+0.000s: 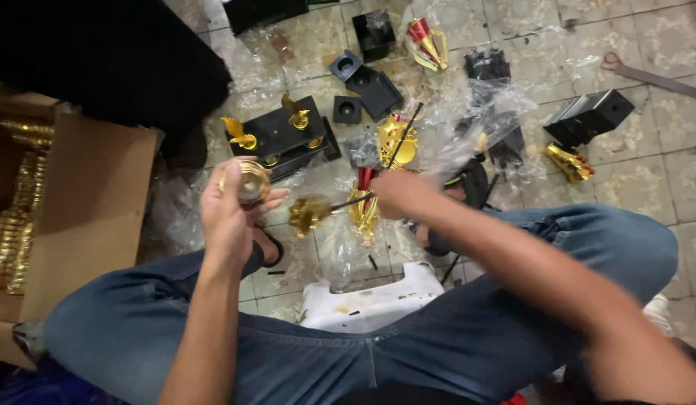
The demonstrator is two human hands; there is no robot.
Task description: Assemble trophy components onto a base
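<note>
My left hand (229,214) holds a round gold cup-shaped trophy part (252,180) at chest height above my left knee. My right hand (399,193) grips a thin dark rod (348,202) with a gold fitting (309,214) on its left end, pointing toward the left hand. The two parts sit a few centimetres apart. Behind the right hand lies a gold and red trophy piece (363,202) on clear plastic wrap.
Black trophy bases (280,135) carrying gold figurines, loose black blocks (366,79), more gold-red pieces (428,41) and plastic bags litter the tiled floor. An open cardboard box (85,202) with gold parts stands left. A white stool (370,300) sits between my knees. Scissors (648,75) lie far right.
</note>
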